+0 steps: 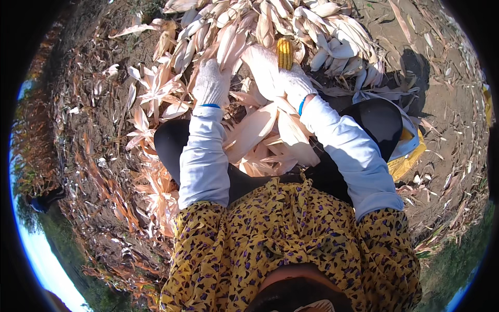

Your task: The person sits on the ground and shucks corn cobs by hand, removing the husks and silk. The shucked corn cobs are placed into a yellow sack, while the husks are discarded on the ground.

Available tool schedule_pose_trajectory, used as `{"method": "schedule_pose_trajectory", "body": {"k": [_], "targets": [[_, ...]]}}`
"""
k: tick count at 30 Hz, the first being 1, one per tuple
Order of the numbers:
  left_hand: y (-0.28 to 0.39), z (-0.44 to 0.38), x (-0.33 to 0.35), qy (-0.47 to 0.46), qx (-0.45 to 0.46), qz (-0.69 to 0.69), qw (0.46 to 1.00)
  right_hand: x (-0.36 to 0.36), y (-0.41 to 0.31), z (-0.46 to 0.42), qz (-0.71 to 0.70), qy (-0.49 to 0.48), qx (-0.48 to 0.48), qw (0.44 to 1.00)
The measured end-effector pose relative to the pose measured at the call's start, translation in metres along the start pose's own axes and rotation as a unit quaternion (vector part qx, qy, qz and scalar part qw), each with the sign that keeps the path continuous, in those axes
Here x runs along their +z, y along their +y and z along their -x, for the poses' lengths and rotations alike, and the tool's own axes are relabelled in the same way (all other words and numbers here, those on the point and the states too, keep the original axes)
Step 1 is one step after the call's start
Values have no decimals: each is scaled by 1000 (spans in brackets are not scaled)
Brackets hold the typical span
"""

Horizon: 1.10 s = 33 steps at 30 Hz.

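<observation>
White knitted gloves with blue cuffs cover both hands. My right hand is closed around the lower part of a bare yellow corn cob, whose kernels point away from me. Pale peeled-back husks spread from beside that hand down towards my lap. My left hand is at the near end of a husk-covered ear of corn; its fingers are largely hidden, so its grip cannot be told. Loose opened husks lie between my legs.
A heap of unhusked corn ears lies beyond my hands. Discarded husks are piled along my left side. By my right knee is a white and yellow sack with something yellow inside. Dry leaf scraps litter the soil.
</observation>
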<state>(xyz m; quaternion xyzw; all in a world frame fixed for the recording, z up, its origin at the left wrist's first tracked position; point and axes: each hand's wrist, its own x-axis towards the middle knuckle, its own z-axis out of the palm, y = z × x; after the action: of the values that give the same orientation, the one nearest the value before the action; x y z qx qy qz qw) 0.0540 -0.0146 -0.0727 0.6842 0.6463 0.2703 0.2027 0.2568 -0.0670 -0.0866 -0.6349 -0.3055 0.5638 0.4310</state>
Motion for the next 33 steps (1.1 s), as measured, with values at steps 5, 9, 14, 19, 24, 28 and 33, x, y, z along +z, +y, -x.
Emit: {"method": "schedule_pose_trajectory", "body": {"k": [5,9,14,19,24,28,33], "targets": [[19,20,-21,-45,-140,417,897,-3,12,-21,-121,25,-42,991],[38,47,6,-128,-101,601,783,3,-19,7,-186,-34,37,981],[65,44,-18,-284,-57,409,866,-15,40,-41,5,-41,-140,989],[67,63,0,-79,149,381,909,-16,26,-43,-142,-133,-130,972],[73,60,-6,-176,26,445,878,-19,10,-35,195,-67,-363,908],[72,54,25,-68,-93,716,689,-17,7,-24,174,-37,-271,946],[81,43,18,-51,-164,854,492,-1,-30,7,-132,-34,-50,989]]}}
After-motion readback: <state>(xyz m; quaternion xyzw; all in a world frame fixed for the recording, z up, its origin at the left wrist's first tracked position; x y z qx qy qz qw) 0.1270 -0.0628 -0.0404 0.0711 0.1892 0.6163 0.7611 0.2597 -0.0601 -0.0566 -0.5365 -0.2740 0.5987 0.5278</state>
